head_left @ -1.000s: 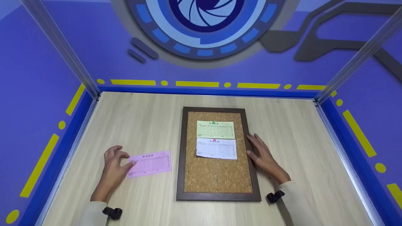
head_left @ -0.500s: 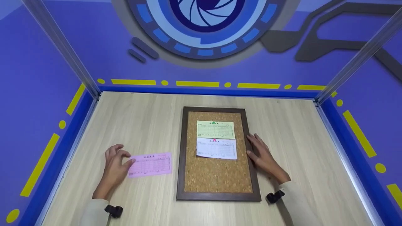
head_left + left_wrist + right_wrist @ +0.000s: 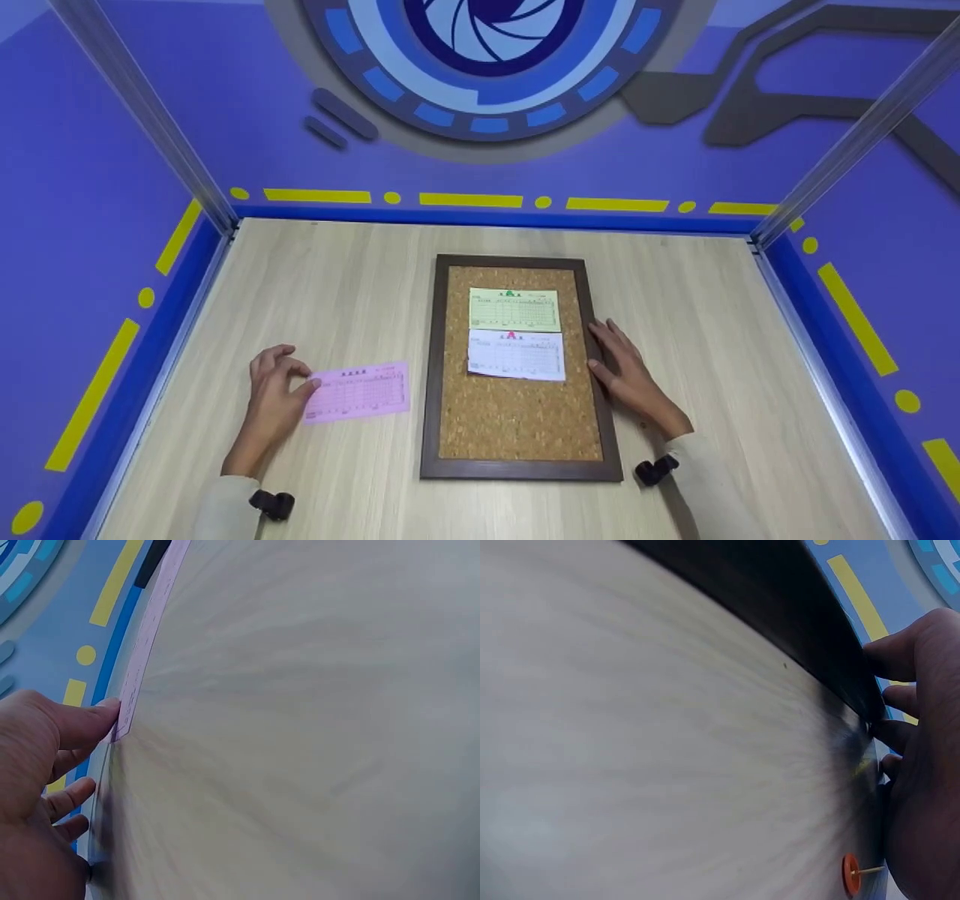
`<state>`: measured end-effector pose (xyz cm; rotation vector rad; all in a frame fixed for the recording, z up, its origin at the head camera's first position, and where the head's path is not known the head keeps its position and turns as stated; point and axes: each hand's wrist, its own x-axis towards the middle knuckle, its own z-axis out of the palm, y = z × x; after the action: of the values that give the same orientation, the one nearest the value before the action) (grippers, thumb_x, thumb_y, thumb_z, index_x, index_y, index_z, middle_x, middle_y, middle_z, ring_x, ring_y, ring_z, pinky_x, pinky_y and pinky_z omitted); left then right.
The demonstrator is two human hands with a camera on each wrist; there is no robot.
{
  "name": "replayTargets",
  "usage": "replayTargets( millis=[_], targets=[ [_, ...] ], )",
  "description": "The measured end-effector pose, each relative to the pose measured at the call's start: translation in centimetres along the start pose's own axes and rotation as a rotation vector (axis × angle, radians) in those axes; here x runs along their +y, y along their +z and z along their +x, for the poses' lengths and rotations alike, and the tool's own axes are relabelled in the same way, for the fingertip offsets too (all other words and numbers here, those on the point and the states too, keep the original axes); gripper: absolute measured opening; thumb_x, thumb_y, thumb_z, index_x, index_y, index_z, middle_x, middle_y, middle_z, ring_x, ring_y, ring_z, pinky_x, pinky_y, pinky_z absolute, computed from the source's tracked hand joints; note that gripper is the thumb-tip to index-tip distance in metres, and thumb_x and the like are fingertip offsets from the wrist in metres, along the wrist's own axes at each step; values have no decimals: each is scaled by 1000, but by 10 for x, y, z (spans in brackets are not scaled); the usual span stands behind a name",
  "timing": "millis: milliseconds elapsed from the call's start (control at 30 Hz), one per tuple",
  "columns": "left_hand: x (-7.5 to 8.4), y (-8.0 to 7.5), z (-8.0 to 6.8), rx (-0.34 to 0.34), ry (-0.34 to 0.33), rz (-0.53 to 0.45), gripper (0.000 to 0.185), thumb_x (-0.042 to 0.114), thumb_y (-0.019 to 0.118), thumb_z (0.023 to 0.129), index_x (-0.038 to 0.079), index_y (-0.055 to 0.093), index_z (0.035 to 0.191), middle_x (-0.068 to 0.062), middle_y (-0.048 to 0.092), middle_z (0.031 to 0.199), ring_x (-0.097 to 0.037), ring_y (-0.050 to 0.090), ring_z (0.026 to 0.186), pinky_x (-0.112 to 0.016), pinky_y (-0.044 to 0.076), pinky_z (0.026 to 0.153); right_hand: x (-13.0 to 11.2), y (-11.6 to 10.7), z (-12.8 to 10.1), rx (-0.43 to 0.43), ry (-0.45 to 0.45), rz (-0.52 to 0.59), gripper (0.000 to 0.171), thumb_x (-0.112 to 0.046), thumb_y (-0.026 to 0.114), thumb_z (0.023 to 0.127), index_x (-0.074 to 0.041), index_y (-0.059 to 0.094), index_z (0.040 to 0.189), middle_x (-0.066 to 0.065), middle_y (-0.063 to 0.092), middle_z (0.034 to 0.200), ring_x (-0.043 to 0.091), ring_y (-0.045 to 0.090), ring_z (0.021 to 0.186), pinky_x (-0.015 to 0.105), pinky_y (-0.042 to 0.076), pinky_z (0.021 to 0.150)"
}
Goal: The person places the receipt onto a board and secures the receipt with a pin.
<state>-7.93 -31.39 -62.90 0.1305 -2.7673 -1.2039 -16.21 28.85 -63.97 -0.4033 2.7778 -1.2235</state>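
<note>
Between the thumb and fingers of my left hand is the left edge of a pink paper form, which lies low over the table. The left wrist view shows the thumb on that form almost edge-on. My right hand rests at the right side of a brown-framed corkboard, fingertips and thumb touching its frame. A green form is on the cork under a green clip-like or pin-like marker. Directly below it is a white form with a red one.
In the right wrist view, an orange thumbtack lies point sideways on the table near my right palm. The wooden table is bounded by blue panels at the back and both sides.
My left thumb has drawn back slightly toward the pink form's left edge, and the left wrist has shifted a little right. The right hand and corkboard have stayed put.
</note>
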Motion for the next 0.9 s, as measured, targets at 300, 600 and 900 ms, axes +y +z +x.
replayTargets(
  millis=[300,600,900],
  targets=[
    [1,-1,0,16,-9,-19,4,-2,77,98,-2,73,97,-22,52,151,-44,30,152,-60,30,123,0,0,-1,5,-4,-1,71,-30,67,110,-9,38,171,21,27,180,48,12,168,81,14,125],
    [4,-2,0,110,38,-94,6,-5,81,95,-2,77,92,-22,70,134,-42,47,142,-58,32,121,1,0,0,9,-6,-4,70,-31,66,111,-9,38,171,22,28,179,48,14,167,80,15,125],
    [12,-7,-2,218,-27,-133,6,-5,81,96,-1,84,100,-14,79,113,-22,66,110,-8,46,88,0,0,1,7,-23,-12,69,-28,66,111,-6,38,171,21,30,178,48,14,167,77,14,127]
  ],
)
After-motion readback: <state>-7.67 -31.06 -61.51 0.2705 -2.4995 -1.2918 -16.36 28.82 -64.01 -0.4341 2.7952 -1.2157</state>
